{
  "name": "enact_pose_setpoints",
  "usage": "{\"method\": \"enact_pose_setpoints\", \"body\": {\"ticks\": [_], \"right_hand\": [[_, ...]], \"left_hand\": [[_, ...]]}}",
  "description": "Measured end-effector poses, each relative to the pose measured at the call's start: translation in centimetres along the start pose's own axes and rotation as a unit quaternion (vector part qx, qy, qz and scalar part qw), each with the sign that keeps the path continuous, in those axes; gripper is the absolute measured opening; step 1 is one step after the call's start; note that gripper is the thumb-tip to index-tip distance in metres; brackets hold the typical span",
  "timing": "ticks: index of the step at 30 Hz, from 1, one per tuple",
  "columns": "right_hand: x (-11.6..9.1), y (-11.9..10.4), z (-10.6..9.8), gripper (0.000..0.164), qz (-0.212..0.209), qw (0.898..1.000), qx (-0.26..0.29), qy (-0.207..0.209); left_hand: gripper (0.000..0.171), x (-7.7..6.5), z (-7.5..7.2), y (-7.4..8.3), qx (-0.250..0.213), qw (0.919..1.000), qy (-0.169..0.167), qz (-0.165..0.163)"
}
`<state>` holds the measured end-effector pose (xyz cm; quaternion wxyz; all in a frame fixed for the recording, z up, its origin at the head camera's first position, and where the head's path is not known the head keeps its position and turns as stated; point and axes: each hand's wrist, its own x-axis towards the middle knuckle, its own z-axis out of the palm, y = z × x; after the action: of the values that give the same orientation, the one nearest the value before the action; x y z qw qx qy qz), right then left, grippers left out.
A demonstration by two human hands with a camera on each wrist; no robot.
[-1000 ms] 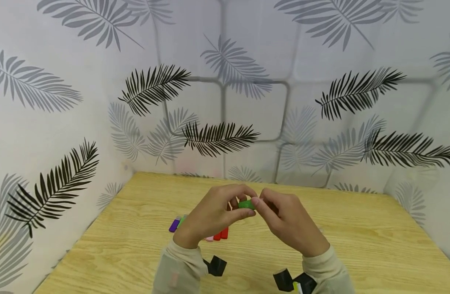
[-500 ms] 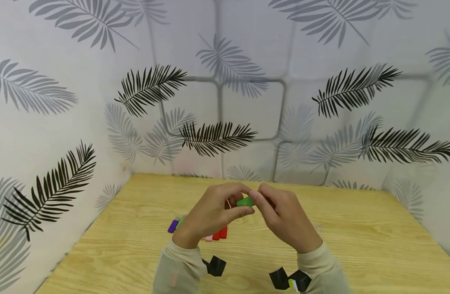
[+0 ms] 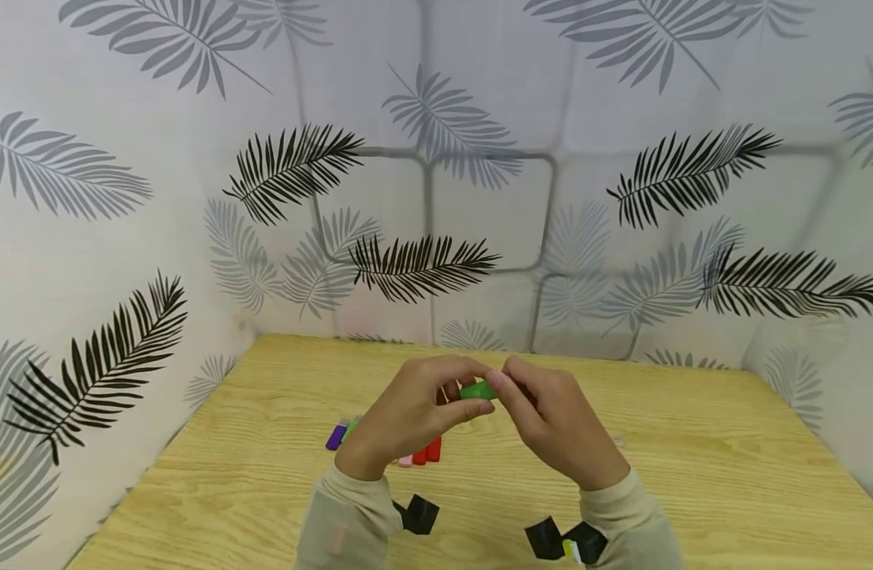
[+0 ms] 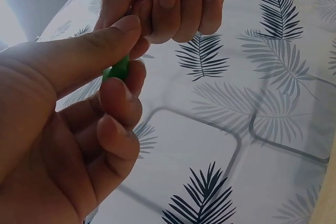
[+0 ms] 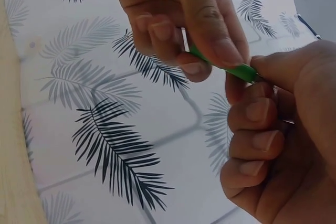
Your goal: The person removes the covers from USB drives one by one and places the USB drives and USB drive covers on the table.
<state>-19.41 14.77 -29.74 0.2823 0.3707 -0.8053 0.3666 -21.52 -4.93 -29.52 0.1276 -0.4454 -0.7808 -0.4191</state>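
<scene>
A small smooth green bar point(image 3: 476, 390) is held above the table between both hands. My left hand point(image 3: 416, 405) grips one end of the bar between thumb and fingers. My right hand point(image 3: 559, 421) pinches its other end, thumb against curled forefinger. In the left wrist view only a short piece of the bar point(image 4: 117, 70) shows between the left thumb and fingers. More of the bar point(image 5: 242, 72) appears in the right wrist view, running from under the left thumb to the right fingertips. Its exact kind cannot be told.
On the wooden table point(image 3: 692, 475), flat coloured bars lie left of and behind the left wrist: a purple bar point(image 3: 336, 437), red bars point(image 3: 434, 450) and others, partly hidden. A small clear scrap point(image 3: 619, 441) lies to the right. Leaf-patterned sheeting point(image 3: 479, 206) stands behind the table.
Both hands keep their hold on the green bar. The right hand and forearm shifted slightly left early on; since half a second ago there is almost no movement.
</scene>
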Motion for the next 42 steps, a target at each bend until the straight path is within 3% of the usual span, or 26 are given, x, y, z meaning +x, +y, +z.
{"method": "enact_pose_setpoints", "body": {"ticks": [5,14,22,32,42], "right_hand": [[0.18,0.00,0.53,0.036,-0.003,0.999,0.001,0.035],[0.07,0.19,0.26,0.034,-0.005,1.000,0.013,-0.008],[0.17,0.23,0.69,0.032,-0.001,1.000,0.012,0.027],[-0.14,0.39,0.12,0.032,0.007,1.000,0.021,-0.016],[-0.02,0.31,0.43,0.031,0.013,1.000,0.017,0.016]], "left_hand": [[0.028,-0.11,-0.06,0.05,-0.003,0.9998,0.018,-0.005],[0.028,-0.12,-0.36,-0.24,-0.010,0.9999,0.003,0.014],[0.029,-0.22,-0.36,0.02,-0.013,0.9998,0.018,0.000],[0.026,-0.16,-0.43,-0.04,-0.017,0.9998,-0.012,0.003],[0.031,-0.12,-0.35,0.34,-0.004,0.9999,0.002,-0.014]]}}
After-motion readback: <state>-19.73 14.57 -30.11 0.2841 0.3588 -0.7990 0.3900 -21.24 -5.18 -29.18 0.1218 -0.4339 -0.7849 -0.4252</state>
